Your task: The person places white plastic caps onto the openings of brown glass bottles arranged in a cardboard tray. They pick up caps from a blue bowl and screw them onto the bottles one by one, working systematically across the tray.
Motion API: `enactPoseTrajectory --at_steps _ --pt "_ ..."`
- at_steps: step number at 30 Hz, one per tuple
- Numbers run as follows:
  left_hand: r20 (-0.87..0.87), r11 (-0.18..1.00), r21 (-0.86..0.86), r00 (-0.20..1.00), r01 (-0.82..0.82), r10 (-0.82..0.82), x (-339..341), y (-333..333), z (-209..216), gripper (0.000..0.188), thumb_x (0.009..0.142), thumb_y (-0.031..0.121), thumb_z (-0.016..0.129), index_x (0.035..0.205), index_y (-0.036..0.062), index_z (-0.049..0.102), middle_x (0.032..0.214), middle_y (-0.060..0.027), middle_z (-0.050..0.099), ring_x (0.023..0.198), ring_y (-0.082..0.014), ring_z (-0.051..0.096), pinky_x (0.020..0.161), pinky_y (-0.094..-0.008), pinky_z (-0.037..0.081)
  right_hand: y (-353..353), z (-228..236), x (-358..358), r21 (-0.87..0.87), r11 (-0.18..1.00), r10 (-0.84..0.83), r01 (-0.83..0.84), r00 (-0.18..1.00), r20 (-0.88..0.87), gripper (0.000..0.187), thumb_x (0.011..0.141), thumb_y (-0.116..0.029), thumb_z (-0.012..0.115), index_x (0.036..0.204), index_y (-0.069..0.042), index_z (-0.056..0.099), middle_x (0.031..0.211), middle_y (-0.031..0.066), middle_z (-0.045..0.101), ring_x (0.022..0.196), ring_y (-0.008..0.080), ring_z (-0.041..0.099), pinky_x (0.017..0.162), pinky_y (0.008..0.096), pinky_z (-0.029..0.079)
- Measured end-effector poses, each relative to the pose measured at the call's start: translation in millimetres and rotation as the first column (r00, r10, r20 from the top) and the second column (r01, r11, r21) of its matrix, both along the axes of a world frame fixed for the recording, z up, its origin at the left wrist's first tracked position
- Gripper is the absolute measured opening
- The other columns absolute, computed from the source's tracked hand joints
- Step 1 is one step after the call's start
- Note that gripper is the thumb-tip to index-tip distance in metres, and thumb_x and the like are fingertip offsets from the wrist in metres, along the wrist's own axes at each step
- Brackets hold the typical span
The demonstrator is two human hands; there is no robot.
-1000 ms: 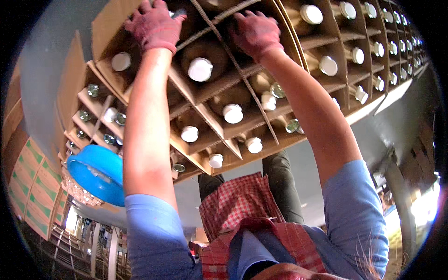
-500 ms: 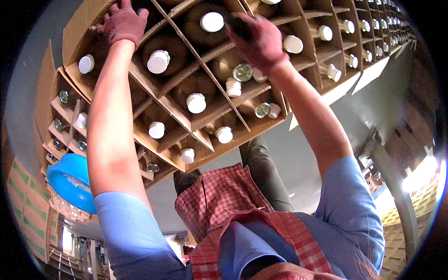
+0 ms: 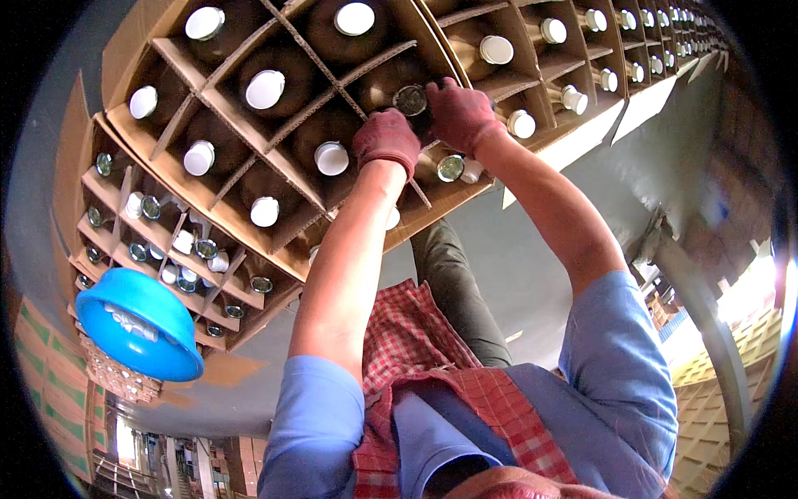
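Grey floor [image 3: 536,279] below, open glass bottle [image 3: 409,100], spaced by cardboard dividers [image 3: 287,169], is flanked by left hand [image 3: 386,140] and right hand [image 3: 461,115], grips unclear.

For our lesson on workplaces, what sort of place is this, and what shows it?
Probably a bottling or packing workshop: divided cardboard boxes hold rows of glass bottles, many with white caps, and a blue basin holds small white pieces.

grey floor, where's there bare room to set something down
The grey floor looks mostly bare between the dark trouser leg, the lower edge of the large carton and the right arm, and beyond that arm toward the curved post. Crowded: the large carton, with bottles, left hand and right hand; the left carton by the blue basin.
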State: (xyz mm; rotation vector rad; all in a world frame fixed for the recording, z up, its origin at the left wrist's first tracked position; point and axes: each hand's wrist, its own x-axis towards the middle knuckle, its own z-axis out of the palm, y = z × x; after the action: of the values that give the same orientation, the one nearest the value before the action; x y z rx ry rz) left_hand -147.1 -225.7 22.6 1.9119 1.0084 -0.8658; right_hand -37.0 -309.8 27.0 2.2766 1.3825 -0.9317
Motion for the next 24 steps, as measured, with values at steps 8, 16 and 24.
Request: enactPoseTrajectory --at_steps 8,16,24 --pt "0.228 0.997 0.070 0.973 -0.042 0.025 -28 -7 -21 0.035 0.073 0.026 0.068 0.102 0.0096 0.056 0.101 -0.0151 0.063 0.094 -0.0327 0.063 0.079 -0.0419 0.052 3 26 -22 0.413 0.853 -0.320 0.320 0.945 -0.071 0.058 0.072 -0.039 0.071 0.119 -0.015 0.049 0.106 0.0202 0.056 0.083 0.0389 0.061 0.067 0.0466 0.051" --pt "0.247 0.997 0.049 0.966 0.062 -0.072 -34 -9 -15 0.034 0.080 0.030 0.062 0.112 0.0181 0.057 0.103 -0.0138 0.065 0.094 -0.0320 0.064 0.079 -0.0420 0.053 8 -7 -42 0.298 0.948 -0.154 0.110 0.980 0.126 0.061 0.086 -0.042 0.054 0.135 -0.012 0.035 0.132 0.0272 0.041 0.107 0.0403 0.053 0.084 0.0467 0.047" --pt "0.153 0.995 -0.096 0.987 -0.027 0.041 -27 0 -12 0.030 0.072 0.034 0.069 0.093 0.0120 0.068 0.092 -0.0161 0.067 0.088 -0.0329 0.065 0.076 -0.0415 0.053 42 -12 -38 0.070 0.992 -0.118 0.109 0.983 0.139 0.060 0.090 -0.045 0.047 0.141 -0.020 0.029 0.118 0.0217 0.049 0.102 0.0365 0.055 0.082 0.0455 0.048"
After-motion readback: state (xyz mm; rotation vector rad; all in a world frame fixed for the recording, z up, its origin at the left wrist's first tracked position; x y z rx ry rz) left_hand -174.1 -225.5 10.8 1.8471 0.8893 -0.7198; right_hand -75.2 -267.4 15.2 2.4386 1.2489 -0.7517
